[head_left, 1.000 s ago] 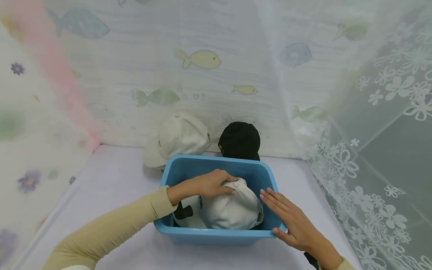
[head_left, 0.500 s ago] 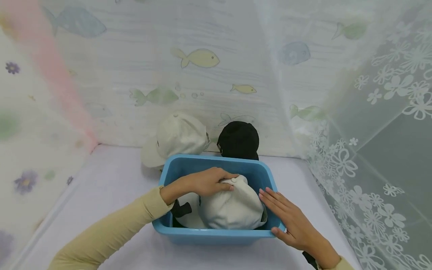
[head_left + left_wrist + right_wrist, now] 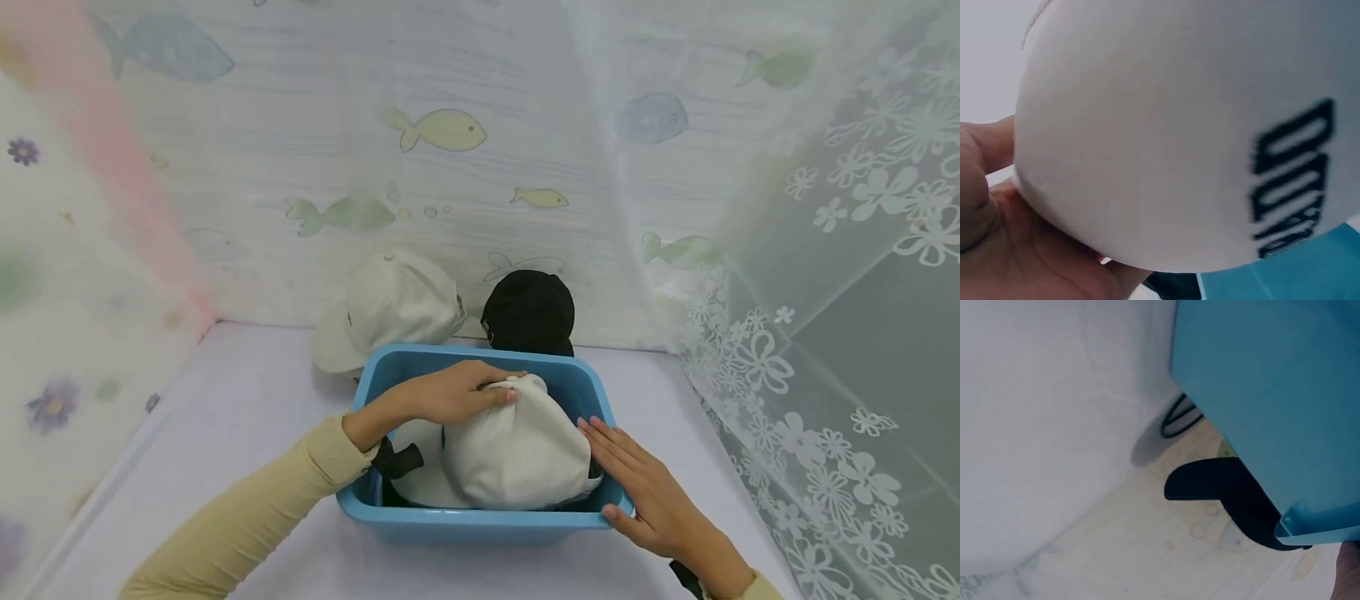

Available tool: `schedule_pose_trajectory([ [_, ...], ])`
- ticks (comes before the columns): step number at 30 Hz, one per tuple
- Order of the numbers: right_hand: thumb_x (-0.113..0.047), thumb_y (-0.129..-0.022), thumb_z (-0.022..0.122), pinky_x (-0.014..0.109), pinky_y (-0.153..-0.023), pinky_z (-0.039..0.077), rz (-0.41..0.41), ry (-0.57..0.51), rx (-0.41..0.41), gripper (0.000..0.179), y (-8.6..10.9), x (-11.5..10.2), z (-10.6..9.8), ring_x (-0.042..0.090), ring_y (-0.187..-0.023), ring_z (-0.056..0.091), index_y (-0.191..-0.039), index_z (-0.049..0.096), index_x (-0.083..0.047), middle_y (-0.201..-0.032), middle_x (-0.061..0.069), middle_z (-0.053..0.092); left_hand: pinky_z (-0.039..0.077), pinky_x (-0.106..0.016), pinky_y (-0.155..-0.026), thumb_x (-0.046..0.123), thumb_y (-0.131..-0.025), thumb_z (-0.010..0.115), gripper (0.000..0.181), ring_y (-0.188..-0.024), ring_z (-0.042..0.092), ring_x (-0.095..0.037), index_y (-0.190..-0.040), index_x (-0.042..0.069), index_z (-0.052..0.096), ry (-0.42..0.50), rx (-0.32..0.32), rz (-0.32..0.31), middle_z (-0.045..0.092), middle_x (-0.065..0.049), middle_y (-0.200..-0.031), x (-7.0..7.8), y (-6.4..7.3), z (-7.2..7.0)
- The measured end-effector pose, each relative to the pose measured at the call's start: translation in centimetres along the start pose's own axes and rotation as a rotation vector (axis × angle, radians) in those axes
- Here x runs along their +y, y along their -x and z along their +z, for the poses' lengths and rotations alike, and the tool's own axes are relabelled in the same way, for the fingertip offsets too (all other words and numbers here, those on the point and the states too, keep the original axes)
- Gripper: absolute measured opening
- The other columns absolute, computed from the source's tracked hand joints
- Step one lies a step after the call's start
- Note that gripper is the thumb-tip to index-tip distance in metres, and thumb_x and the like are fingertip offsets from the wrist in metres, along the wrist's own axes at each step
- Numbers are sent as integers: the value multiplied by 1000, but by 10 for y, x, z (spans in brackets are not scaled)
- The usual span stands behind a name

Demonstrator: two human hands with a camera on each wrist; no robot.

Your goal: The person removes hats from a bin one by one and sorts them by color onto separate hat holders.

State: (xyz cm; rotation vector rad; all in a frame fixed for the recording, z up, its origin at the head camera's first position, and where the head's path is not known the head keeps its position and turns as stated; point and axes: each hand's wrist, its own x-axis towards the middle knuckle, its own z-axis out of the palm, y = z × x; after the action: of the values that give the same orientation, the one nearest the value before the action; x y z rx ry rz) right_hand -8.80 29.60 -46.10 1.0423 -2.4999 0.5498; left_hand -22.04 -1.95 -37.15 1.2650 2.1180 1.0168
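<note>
A white baseball cap (image 3: 517, 454) sits inside a blue plastic tub (image 3: 480, 518), its brim toward the left. My left hand (image 3: 453, 392) pinches the top of its crown between thumb and fingers. In the left wrist view, the cap's pale crown (image 3: 1141, 144) fills most of the picture, with dark lettering on it, beside the left palm (image 3: 1029, 250). My right hand (image 3: 648, 492) lies with straight fingers on the tub's right rim, fingertips close to the cap's back edge. Whatever lies beneath the cap is mostly hidden; something dark shows along its lower edge.
Behind the tub, a second off-white cap (image 3: 405, 300) and a black cap (image 3: 531, 312) stand against the fish-print backdrop (image 3: 450, 192). White cloth (image 3: 262, 400) covers the table. A lace curtain (image 3: 825, 467) hangs at the right.
The left hand has moved up and slightly left with the white cap, whose crown stands higher in the tub. The right hand has stayed on the rim.
</note>
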Motion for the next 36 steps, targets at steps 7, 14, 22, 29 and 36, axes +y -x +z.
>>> schedule_pose_trajectory([
  [7, -58, -107, 30, 25, -127, 12, 18, -4, -4, 77, 1, 0, 1, 24, -154, 28, -157, 34, 1, -161, 17, 39, 47, -23, -72, 25, -109, 48, 44, -96, 64, -18, -149, 7, 51, 34, 60, 66, 63, -13, -136, 0, 3, -5],
  [14, -56, -107, 30, 26, -127, 12, 0, -6, 9, 77, 0, 0, 1, 26, -154, 28, -155, 36, 4, -161, 17, 39, 46, -20, -64, 15, -104, 59, 38, -73, 55, -5, -141, 4, 60, 1, 102, 97, 69, -13, -128, 3, 6, -5],
  [22, -55, -107, 30, 27, -127, 13, -4, -19, 22, 76, 1, 0, 2, 26, -154, 28, -154, 37, 4, -160, 18, 40, 53, -19, -75, 12, -100, 65, 35, -100, 68, -14, -134, 3, 66, -19, 153, 97, 64, -14, -138, 4, 10, -5],
  [29, -54, -108, 30, 27, -127, 13, -12, -21, 34, 76, 0, 0, 3, 27, -153, 29, -154, 37, 5, -161, 16, 38, 45, -18, -63, 13, -99, 67, 35, -66, 54, -4, -132, 4, 67, -29, 188, 129, 73, -13, -118, 7, 17, -13],
  [36, -53, -107, 32, 29, -127, 14, -24, -36, 52, 75, 0, 1, 5, 29, -153, 30, -152, 39, 7, -161, 15, 38, 42, -21, -64, 11, -99, 67, 37, -69, 50, -7, -135, 2, 65, -45, 219, 173, 73, -12, -120, 15, 28, -23],
])
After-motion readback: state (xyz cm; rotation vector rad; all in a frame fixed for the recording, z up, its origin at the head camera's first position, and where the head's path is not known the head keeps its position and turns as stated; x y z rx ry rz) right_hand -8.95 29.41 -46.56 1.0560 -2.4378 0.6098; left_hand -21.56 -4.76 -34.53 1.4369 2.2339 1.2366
